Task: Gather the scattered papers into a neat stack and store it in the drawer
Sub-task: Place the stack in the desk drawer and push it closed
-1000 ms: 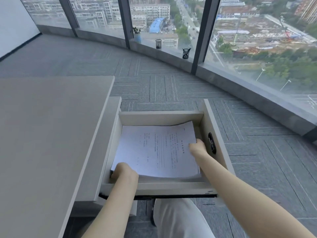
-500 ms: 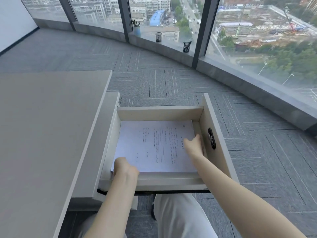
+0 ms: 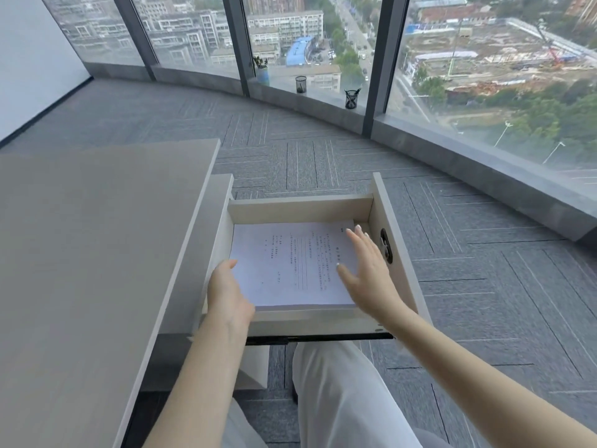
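The paper stack (image 3: 290, 265) lies flat inside the open drawer (image 3: 300, 206). My left hand (image 3: 227, 291) rests at its near-left corner, gripping nothing I can see; my right hand (image 3: 365, 268) hovers spread open over its right edge. The sheets look light, floppy and slippery, best squared by the edges.

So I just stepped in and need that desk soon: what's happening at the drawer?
A seated person is putting a stack of papers away. It lies flat inside the open drawer beside the desk. The left hand is at the stack's near left corner; the right hand is spread open over its right edge. The drawer is not yet closed.
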Demonstrator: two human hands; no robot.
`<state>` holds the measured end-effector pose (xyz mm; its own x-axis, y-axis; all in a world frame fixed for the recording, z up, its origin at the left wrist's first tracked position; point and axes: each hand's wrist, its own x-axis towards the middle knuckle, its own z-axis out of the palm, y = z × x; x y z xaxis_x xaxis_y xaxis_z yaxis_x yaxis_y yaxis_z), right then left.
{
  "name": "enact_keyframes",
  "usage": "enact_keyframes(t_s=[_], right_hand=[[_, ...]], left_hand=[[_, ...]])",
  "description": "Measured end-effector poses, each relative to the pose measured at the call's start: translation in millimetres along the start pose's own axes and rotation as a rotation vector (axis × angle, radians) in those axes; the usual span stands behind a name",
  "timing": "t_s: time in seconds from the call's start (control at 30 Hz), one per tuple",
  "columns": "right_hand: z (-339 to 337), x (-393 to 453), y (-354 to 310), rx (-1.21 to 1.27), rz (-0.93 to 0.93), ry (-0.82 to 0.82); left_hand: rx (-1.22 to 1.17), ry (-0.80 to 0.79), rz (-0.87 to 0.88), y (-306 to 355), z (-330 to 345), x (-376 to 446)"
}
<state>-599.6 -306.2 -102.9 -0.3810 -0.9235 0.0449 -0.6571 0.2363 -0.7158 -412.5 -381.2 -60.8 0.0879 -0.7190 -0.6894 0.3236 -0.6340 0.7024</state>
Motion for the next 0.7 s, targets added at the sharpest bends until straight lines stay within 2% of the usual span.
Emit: enact_keyframes(t_s=[0.07, 0.13, 0.2, 0.23, 0.3, 0.4, 0.7], right_hand=[[-15.6, -29.3, 4.0, -0.176, -0.121, 0.012], [-31.1, -56.5, 14.9, -0.313, -0.168, 0.019], [-44.9, -79.0, 29.4, -0.432, -0.130, -0.013], [-50.8, -88.0, 36.9, -0.471, -0.098, -0.027], [-59.7, -100.8, 48.4, -0.519, -0.040, -0.035], [-60.5, -108.2, 55.7, -0.590, 0.024, -0.063], [-53.5, -109.3, 46.3, -0.498, 0.007, 0.005]], left_hand=[[0.281, -0.071, 0.353, -1.9, -0.2, -44.1], [0.655, -0.058, 0.774, -5.8, -15.4, -72.4], [1.025, 0.100, 1.095, -6.5, -37.2, -83.1], [1.168, 0.181, 1.166, -7.1, -48.3, -83.9], [1.338, 0.284, 1.130, -6.9, -66.5, -86.6], [1.450, 0.354, 0.998, -10.5, -87.1, -89.1], [1.443, 0.328, 1.011, -6.8, -97.2, -90.1]])
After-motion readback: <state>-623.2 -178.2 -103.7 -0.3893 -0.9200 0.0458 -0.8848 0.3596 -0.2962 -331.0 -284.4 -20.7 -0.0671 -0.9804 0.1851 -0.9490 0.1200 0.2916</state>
